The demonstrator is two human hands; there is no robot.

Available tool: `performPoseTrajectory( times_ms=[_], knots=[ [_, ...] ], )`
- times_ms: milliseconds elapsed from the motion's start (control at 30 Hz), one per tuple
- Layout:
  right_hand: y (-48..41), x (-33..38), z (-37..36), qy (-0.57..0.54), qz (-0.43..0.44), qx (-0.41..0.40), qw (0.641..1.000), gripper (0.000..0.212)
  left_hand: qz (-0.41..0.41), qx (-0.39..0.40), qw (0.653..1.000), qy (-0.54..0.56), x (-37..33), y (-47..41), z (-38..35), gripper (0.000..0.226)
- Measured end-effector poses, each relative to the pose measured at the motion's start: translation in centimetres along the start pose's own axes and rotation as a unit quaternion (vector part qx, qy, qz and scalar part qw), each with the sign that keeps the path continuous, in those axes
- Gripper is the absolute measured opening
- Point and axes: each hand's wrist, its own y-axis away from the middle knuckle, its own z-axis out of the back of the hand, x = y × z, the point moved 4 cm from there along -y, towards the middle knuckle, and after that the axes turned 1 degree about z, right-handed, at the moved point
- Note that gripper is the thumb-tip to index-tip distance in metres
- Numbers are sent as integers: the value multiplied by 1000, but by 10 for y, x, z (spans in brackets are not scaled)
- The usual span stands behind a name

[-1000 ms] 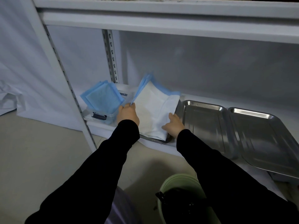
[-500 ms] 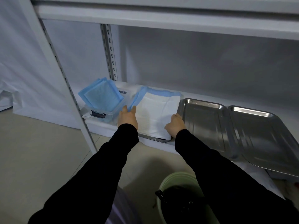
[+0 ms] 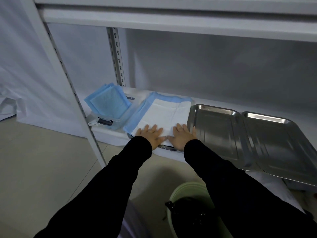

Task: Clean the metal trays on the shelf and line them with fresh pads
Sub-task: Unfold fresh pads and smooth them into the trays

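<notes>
Together, the left hand (image 3: 151, 136) and right hand (image 3: 183, 136) lay flat, fingers spread, pressing a blue-edged pad (image 3: 164, 112) into a metal tray (image 3: 169, 148). Light and limp, the pad seemed best pinched at a corner.

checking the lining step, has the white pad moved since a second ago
Yes. The white pad has dropped: its left edge, raised beside the clear box, now lies flat over the leftmost tray.

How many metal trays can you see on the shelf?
3: left tray under the pad, only its near rim showing; middle tray and right tray bare. Others may be hidden.
</notes>
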Motion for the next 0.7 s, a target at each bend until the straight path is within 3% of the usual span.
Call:
performPoseTrajectory(
  times_ms=[333,700],
  knots=[
    [0,-2,-1,123,-7,20,992,67,28,39,998,-32,-8,2,-3,62],
    [4,-5,-1,107,-21,30,994,66,21,32,999,-36,-14,5,-6,63]
  ],
)
